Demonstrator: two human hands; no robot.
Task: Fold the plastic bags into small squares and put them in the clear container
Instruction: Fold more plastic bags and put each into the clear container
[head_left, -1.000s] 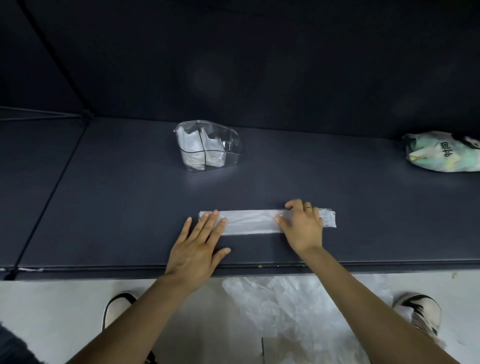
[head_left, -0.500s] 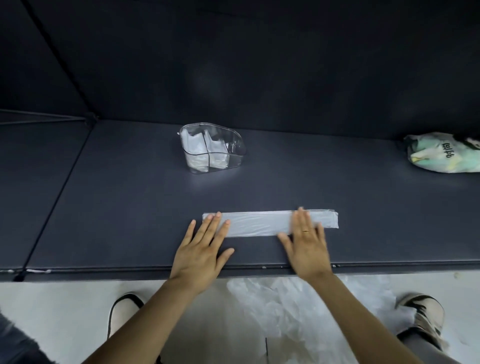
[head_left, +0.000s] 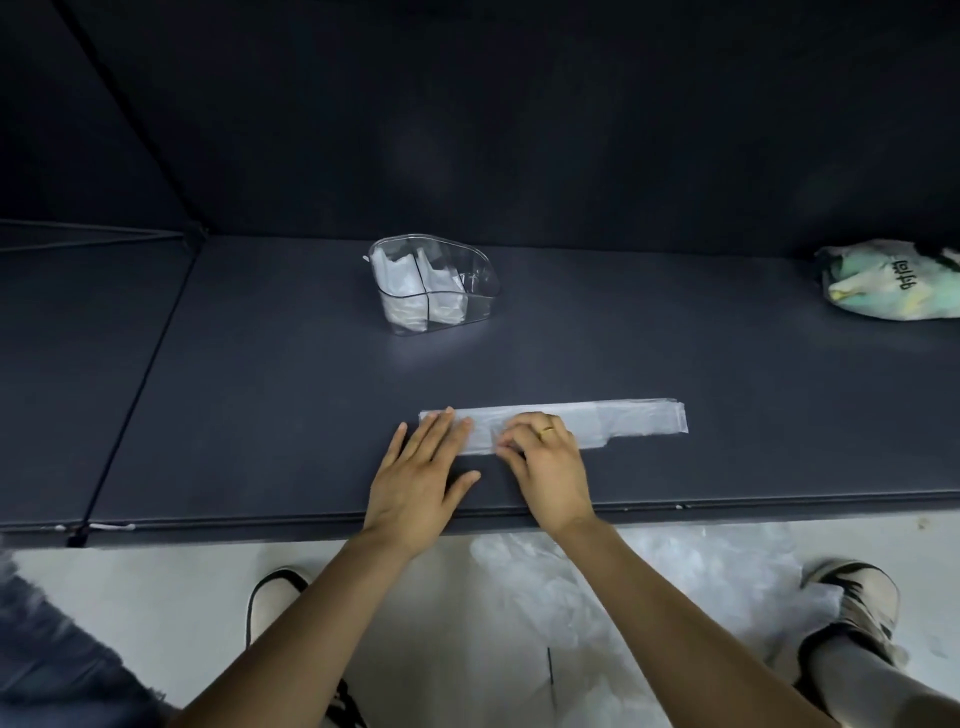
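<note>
Dark matte walls rise behind a dark blue-grey tabletop (head_left: 260, 405) seen from above. A plastic bag folded into a long narrow strip (head_left: 623, 423) lies flat near the front edge, running left to right. The left hand (head_left: 421, 467) rests flat with its fingers straight and spread, the fingertips pressing the strip's left end. The right hand (head_left: 545, 457) sits just beside it on the strip, fingers curled and bearing a gold ring; its grip seems to pinch the plastic, though the fingertips are tucked under and hard to make out.

Farther back stands the clear container (head_left: 467, 306), divided inside, with folded white bags in its left compartments; how many cannot be told. At the far right a crumpled green-and-white printed bag (head_left: 883, 286) is cut off by the frame edge. Below the tabletop edge, loose clear plastic bags (head_left: 649, 582) lie on the pale floor between two shoes, partly hidden by the forearms.
</note>
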